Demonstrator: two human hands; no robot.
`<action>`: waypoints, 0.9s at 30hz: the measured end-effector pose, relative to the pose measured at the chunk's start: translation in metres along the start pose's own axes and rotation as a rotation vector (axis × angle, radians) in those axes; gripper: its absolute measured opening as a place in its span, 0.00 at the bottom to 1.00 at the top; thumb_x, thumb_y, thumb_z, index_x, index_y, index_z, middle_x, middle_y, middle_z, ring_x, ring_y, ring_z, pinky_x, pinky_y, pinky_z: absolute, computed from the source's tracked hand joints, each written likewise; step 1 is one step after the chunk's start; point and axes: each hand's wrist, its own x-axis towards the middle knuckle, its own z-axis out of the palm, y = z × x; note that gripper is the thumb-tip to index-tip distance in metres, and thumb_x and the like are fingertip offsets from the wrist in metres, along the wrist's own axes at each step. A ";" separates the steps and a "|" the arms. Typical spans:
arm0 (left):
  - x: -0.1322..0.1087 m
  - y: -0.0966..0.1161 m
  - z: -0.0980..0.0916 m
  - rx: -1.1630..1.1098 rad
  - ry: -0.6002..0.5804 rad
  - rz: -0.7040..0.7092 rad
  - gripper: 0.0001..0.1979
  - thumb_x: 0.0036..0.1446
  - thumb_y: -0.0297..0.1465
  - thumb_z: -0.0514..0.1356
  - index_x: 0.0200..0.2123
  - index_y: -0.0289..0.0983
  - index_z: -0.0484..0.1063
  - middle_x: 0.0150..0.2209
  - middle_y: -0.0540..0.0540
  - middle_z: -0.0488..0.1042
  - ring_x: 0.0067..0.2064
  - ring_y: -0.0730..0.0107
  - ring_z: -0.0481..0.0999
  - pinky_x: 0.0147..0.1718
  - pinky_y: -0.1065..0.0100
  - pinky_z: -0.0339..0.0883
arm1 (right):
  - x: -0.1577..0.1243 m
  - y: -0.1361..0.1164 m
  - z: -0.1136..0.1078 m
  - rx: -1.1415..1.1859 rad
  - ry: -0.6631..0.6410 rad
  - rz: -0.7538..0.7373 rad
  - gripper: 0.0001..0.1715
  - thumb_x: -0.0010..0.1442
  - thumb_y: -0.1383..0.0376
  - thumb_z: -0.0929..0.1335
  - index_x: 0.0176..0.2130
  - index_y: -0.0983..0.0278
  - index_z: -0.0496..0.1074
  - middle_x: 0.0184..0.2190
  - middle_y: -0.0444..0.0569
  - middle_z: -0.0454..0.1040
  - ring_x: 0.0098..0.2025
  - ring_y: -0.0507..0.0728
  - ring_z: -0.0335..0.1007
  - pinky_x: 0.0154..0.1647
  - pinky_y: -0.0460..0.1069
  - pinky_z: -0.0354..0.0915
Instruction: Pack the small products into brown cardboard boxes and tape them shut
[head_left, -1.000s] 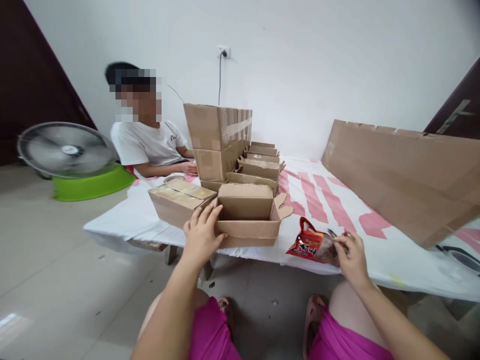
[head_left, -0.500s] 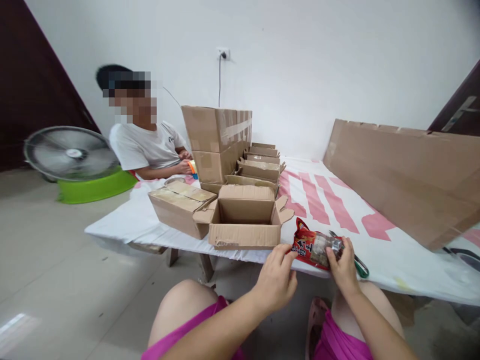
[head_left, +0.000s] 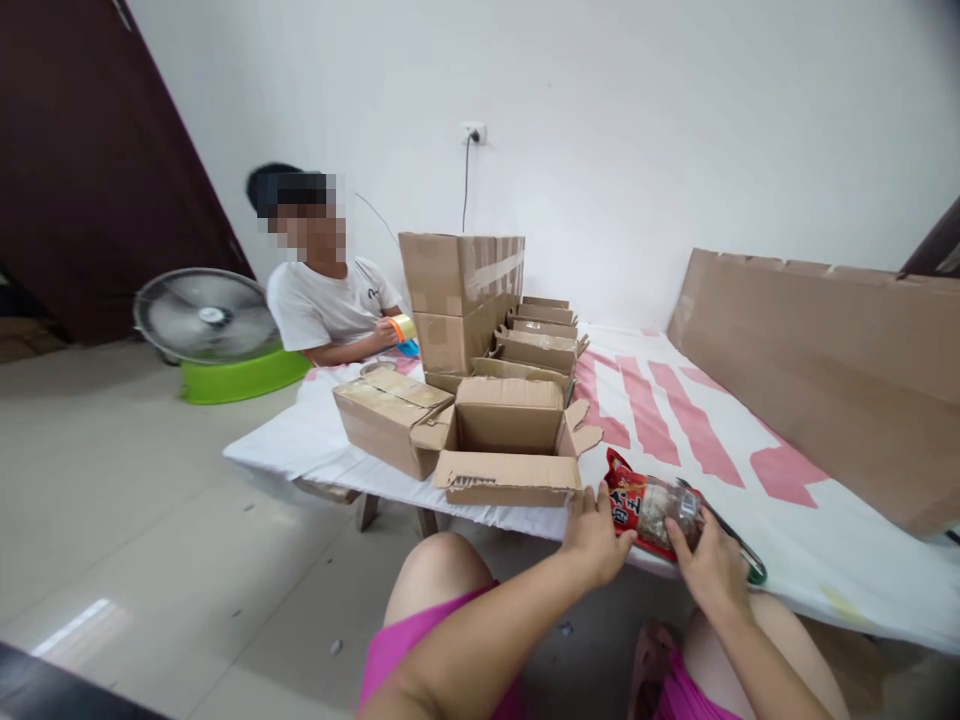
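A red snack packet [head_left: 651,508] with a clear window lies at the near edge of the low table [head_left: 660,420]. My left hand [head_left: 596,535] pinches its left end and my right hand [head_left: 709,563] grips its right end. Just left of the packet stands an open cardboard box [head_left: 510,440] with its flaps spread and nothing visible inside. A pair of scissors with green handles [head_left: 739,552] lies on the cloth beside my right hand.
A closed taped box [head_left: 386,420] sits left of the open one, with a tall box [head_left: 457,295] and a row of folded boxes [head_left: 544,335] behind. A large flat cardboard sheet [head_left: 825,360] leans at the right. A seated person [head_left: 326,295] holds tape; a fan [head_left: 206,315] stands on the floor.
My left hand left the open box's front wall and came across to the red packet. Both hands now hold the packet at the table edge. The view shifted left.
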 end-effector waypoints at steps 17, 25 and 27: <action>0.088 0.107 -0.022 -0.074 0.431 0.224 0.41 0.53 0.33 0.60 0.64 0.24 0.44 0.61 0.22 0.54 0.63 0.41 0.54 0.60 0.45 0.46 | 0.159 -0.025 -0.060 0.789 0.030 0.198 0.32 0.42 0.49 0.73 0.41 0.68 0.73 0.31 0.54 0.78 0.33 0.62 0.75 0.34 0.55 0.71; -0.048 -0.013 -0.016 -0.243 0.228 0.188 0.33 0.52 0.34 0.59 0.61 0.34 0.53 0.60 0.34 0.60 0.63 0.53 0.59 0.61 0.50 0.54 | 0.064 -0.024 -0.015 1.119 -0.020 0.389 0.33 0.37 0.50 0.76 0.39 0.66 0.72 0.34 0.51 0.79 0.33 0.61 0.76 0.36 0.55 0.73; -0.059 -0.048 -0.030 -0.365 0.291 -0.021 0.26 0.52 0.37 0.59 0.53 0.33 0.62 0.51 0.34 0.69 0.55 0.51 0.69 0.55 0.48 0.61 | 0.054 -0.028 -0.005 1.070 0.012 0.370 0.33 0.39 0.48 0.74 0.40 0.66 0.72 0.34 0.52 0.79 0.35 0.62 0.76 0.37 0.55 0.72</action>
